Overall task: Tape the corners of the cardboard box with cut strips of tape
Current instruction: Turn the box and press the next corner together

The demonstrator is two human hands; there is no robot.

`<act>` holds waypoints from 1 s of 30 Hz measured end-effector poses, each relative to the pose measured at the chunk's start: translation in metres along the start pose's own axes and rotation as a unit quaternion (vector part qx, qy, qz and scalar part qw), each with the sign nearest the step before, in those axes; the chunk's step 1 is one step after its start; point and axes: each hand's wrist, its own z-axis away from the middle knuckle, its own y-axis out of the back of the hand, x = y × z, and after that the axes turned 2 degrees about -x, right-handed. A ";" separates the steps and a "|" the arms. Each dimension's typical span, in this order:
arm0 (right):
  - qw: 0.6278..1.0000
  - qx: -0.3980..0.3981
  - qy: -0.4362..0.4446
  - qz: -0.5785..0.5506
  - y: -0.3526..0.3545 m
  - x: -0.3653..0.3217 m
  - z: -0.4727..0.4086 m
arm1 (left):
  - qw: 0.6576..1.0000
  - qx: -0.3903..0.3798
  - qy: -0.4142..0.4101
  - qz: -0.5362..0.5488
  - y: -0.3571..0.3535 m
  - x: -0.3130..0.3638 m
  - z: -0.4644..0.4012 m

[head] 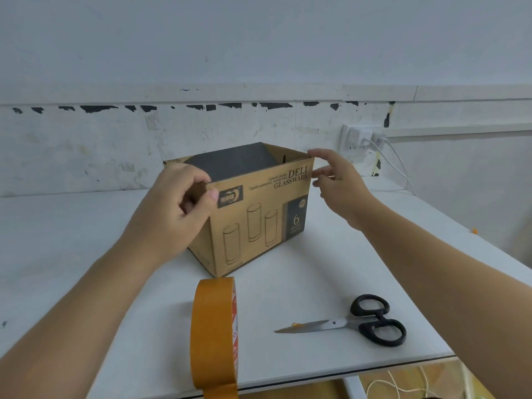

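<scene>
— That cardboard box (253, 214), how's it sitting?

— Upright on the table with the top open, dark inside. One vertical corner faces us; the printed side shows drinking glasses and "DELI GLASSWARE".

— And the tape?

— The roll of tape (214, 332) stands on edge just in front of the box, amber-brown, a loose end hanging at the table's near edge.

You are working in a bare workroom: a white bench (316, 269) is standing against a scuffed, paint-chipped wall (115, 145), a wall socket (361, 139) just above the bench.
</scene>
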 end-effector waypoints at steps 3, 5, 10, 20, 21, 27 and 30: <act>0.999 -0.020 0.037 0.024 0.001 -0.001 0.003 | 0.999 -0.021 0.026 -0.001 0.010 -0.018 0.006; 0.997 -0.033 0.068 0.034 0.001 -0.005 0.006 | 0.998 -0.030 0.059 0.016 0.016 -0.030 0.011; 0.980 -0.097 0.165 0.061 0.004 -0.021 0.026 | 0.992 -0.008 0.120 0.027 0.031 -0.053 0.013; 0.965 -0.123 0.213 0.095 -0.008 -0.052 0.050 | 0.984 0.042 0.132 -0.108 0.028 -0.037 -0.014; 0.965 -0.114 0.216 0.097 -0.011 -0.054 0.052 | 0.989 0.038 0.100 -0.104 0.027 -0.028 -0.018; 0.954 -0.046 0.264 0.136 -0.030 -0.065 0.062 | 0.996 -0.082 -0.021 -0.033 0.005 0.016 -0.024; 0.943 -0.083 0.279 0.160 -0.031 -0.065 0.062 | 0.997 -0.077 -0.011 -0.021 -0.001 0.013 -0.019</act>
